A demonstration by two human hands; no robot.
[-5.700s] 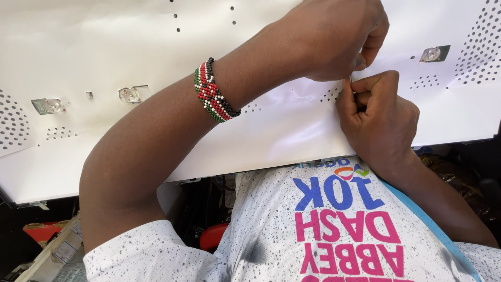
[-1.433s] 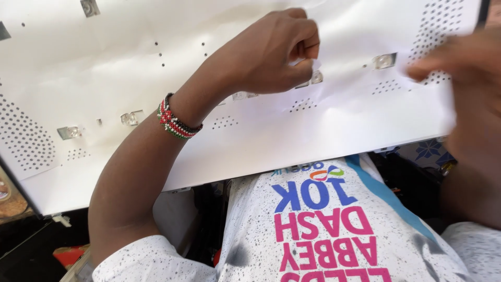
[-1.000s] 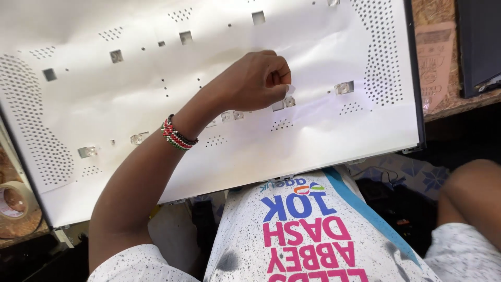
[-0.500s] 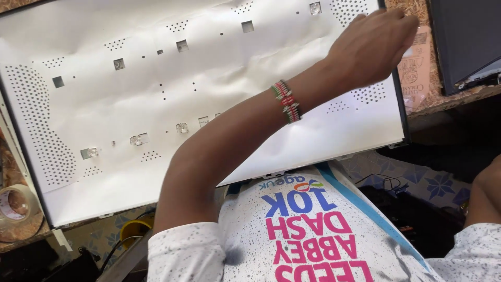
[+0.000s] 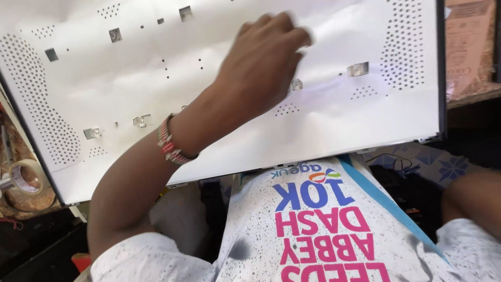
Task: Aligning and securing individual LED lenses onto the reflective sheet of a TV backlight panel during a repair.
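Note:
A large white reflector sheet (image 5: 323,130) covers a flat panel leaning against my lap. Small clear lenses (image 5: 358,69) poke through its cut-outs in a row. My left hand (image 5: 261,68) hovers over or rests on the middle of the sheet, back of the hand towards me, fingers curled and blurred by motion. What lies under its fingers is hidden. A red, white and black bead bracelet (image 5: 169,142) is on that wrist. Only my right forearm (image 5: 469,193) shows at the lower right; the hand itself is out of frame.
The panel's dark frame edge (image 5: 441,78) runs down the right side. A roll of clear tape (image 5: 23,177) lies on the brown surface at the left. Cardboard (image 5: 467,47) stands behind the panel at the right. Dark cables and patterned cloth (image 5: 417,167) lie under the panel's lower right corner.
My left hand has swung from the panel's upper right corner back to its middle. My right hand had left the sheet and dropped out of view earlier.

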